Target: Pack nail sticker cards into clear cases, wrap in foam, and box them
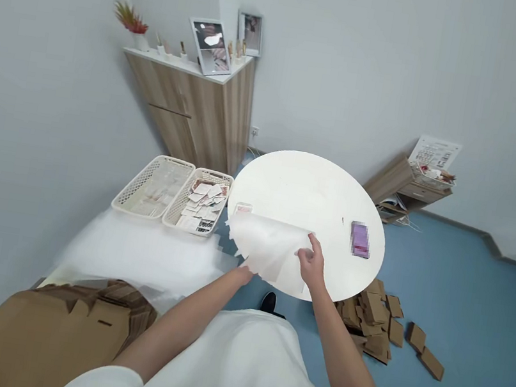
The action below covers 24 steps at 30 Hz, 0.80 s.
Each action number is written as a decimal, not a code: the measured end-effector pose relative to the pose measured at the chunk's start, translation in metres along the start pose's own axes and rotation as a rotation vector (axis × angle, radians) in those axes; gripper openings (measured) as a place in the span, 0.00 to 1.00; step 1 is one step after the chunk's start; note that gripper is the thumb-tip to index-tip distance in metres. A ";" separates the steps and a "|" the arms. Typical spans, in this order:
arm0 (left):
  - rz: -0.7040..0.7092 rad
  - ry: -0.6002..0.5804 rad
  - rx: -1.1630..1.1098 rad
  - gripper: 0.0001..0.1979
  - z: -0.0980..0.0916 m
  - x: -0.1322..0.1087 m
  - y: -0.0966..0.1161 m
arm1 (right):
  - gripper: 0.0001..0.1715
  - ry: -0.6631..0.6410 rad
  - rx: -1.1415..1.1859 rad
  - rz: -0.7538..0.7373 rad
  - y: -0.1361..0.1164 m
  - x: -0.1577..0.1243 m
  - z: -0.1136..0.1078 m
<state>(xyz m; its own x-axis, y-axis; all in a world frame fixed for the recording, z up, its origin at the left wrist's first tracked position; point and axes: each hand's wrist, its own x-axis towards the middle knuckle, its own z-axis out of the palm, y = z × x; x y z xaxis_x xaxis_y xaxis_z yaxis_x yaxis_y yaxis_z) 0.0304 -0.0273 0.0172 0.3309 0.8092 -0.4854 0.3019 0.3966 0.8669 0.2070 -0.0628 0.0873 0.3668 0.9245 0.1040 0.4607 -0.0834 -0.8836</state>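
Note:
A thin, translucent white foam sheet (263, 239) is held over the near left part of the round white table (307, 188). My left hand (245, 272) is closed at the sheet's lower edge, its fingers partly hidden by it. At the sheet's right side, my right hand (311, 263) grips the edge between thumb and fingers. Just behind the sheet, a small clear case (243, 207) lies at the table's left edge. A purple item (360, 240), blurred out, rests on the right of the table near a tiny dark object (343, 220).
Left of the table stand two white baskets, one with clear packets (157, 185), one with cards (203, 201). White foam sheets (142, 254) are stacked before them, near flattened cardboard (56, 338). Small brown boxes (370, 314) lie on the floor at right. A wooden cabinet (193, 106) stands behind.

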 end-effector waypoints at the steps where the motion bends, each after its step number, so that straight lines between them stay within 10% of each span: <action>1: -0.045 -0.045 -0.028 0.22 0.009 0.006 0.002 | 0.33 0.032 0.013 0.042 0.011 0.007 -0.006; 10: -0.037 0.045 0.327 0.36 0.061 0.056 0.015 | 0.32 -0.125 -0.047 0.472 0.121 0.048 -0.030; 24: 0.041 0.290 0.698 0.33 0.079 0.082 0.029 | 0.33 -0.229 -0.668 0.010 0.140 0.061 -0.048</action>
<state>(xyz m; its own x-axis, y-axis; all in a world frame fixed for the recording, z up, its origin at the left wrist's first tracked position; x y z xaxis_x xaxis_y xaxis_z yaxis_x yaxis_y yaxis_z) 0.1368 0.0166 -0.0061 0.1347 0.9373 -0.3213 0.8225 0.0751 0.5638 0.3328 -0.0355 -0.0082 0.2282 0.9714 -0.0657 0.8825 -0.2349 -0.4076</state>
